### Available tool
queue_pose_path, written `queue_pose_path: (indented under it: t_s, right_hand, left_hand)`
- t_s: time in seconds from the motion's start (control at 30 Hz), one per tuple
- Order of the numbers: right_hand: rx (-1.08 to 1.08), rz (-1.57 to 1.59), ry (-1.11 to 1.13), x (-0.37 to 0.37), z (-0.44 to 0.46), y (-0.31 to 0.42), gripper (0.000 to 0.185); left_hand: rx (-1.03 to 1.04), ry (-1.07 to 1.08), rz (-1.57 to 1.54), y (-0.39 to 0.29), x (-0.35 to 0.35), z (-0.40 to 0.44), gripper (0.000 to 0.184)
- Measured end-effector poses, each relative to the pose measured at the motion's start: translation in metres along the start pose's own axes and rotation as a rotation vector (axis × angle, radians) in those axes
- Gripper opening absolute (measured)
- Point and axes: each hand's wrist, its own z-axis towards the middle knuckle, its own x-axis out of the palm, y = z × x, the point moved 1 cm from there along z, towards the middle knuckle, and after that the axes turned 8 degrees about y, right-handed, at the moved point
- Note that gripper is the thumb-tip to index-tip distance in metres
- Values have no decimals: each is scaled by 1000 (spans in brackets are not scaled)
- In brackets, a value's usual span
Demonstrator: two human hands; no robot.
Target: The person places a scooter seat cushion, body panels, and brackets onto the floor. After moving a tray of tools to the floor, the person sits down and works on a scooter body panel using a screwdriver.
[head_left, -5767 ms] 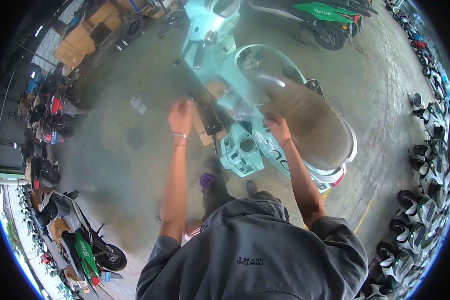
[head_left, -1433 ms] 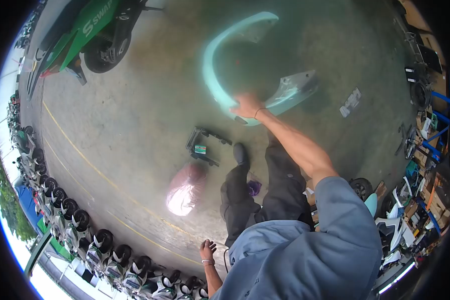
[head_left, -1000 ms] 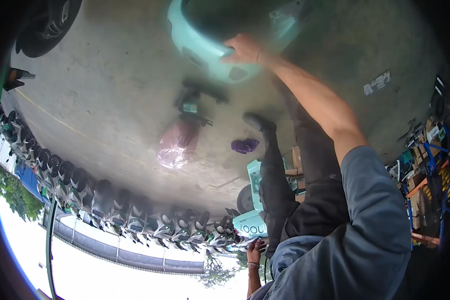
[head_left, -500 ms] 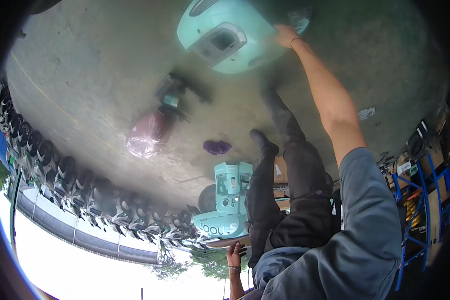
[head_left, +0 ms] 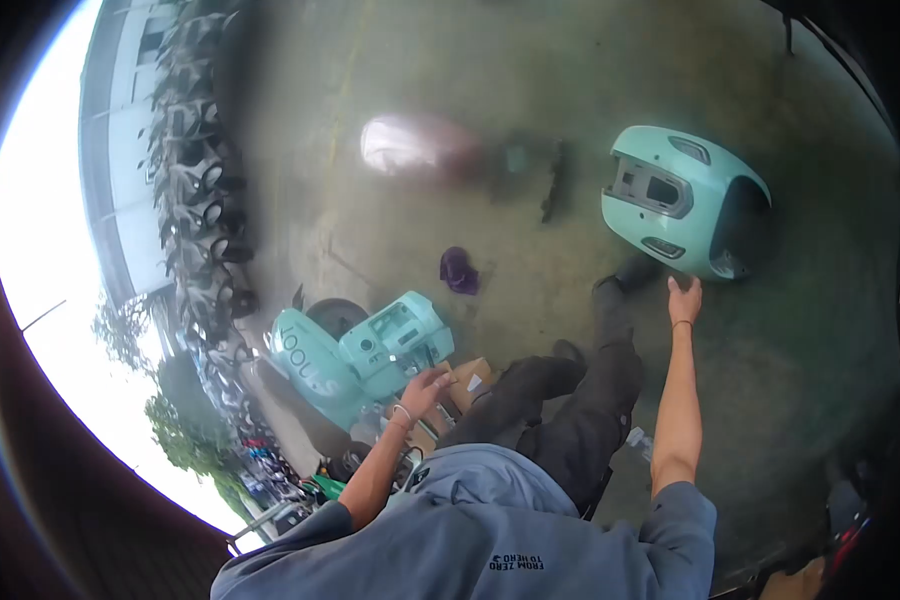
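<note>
My right hand (head_left: 684, 302) is at the lower edge of a turquoise scooter body panel (head_left: 698, 225), fingertips closed on its rim. The panel has a grey-framed opening, two dark slotted vents and a hollow dark end. My left hand (head_left: 426, 392) hangs with its fingers loosely apart and nothing visible in them. In the view it lies just below a turquoise scooter body (head_left: 315, 365) with dark lettering and near a cardboard box (head_left: 470, 383).
A purple cloth (head_left: 459, 270) lies on the concrete floor. Beyond it are a plastic-wrapped reddish part (head_left: 415, 145) and a dark bracket-like part (head_left: 553, 182). A long row of scooters (head_left: 202, 190) lines the left side.
My view has turned and pulled back. The turquoise panel now appears farther right and smaller, with its hollow end showing. My left hand has come up into fuller view.
</note>
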Motion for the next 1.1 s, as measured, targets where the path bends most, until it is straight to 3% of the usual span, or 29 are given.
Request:
queue_pose_path:
  t_s: [0.1, 0.13, 0.17, 0.23, 0.3, 0.33, 0.37, 0.4, 0.57, 0.63, 0.77, 0.97, 1.07, 1.1]
  right_hand:
    - [-67, -69, 86, -2, -32, -46, 46]
    - [67, -38, 176, -10, -49, -47, 46]
    - [-1, -94, 148, -13, -66, -57, 43]
    - [175, -13, 232, -19, -97, -77, 34]
    - [315, -14, 352, -19, -125, -89, 19]
    - [346, -27, 345, -14, -160, -71, 15]
    - [378, -121, 465, -9, -163, -78, 34]
    - [380, -164, 539, 1, -158, -90, 36]
    - [191, -405, 689, 64, -222, -10, 32]
    - [96, -393, 746, 95, -241, 30, 27]
    - [-149, -498, 882, 141, -262, 115, 32]
    - [-233, -766, 926, 184, -264, 203, 34]
    - [-235, -943, 911, 210, -250, 232, 30]
    - [-242, -961, 914, 223, -247, 240, 29]
  left_hand:
    - [119, -80, -63, 74, -8, 4, 46]
    - [215, -85, -199, 98, -8, -4, 45]
    - [146, -110, -258, 108, -6, -29, 46]
    - [236, -283, -220, 187, 2, -34, 40]
    - [186, -399, -316, 250, 13, -67, 43]
    - [148, -483, -314, 289, 26, -80, 44]
    - [53, -495, -362, 330, 39, -89, 45]
    - [-45, -503, -407, 370, 52, -102, 46]
    - [-510, -790, -841, 531, 171, -147, 39]
    - [-641, -652, -1228, 578, 240, -136, 40]
    - [-684, -425, -1303, 535, 289, -141, 41]
    - [-351, -574, -1715, 424, 288, -70, 38]
    - [-191, -654, -1832, 357, 262, -64, 36]
    - [-207, -671, -1733, 333, 248, -78, 36]
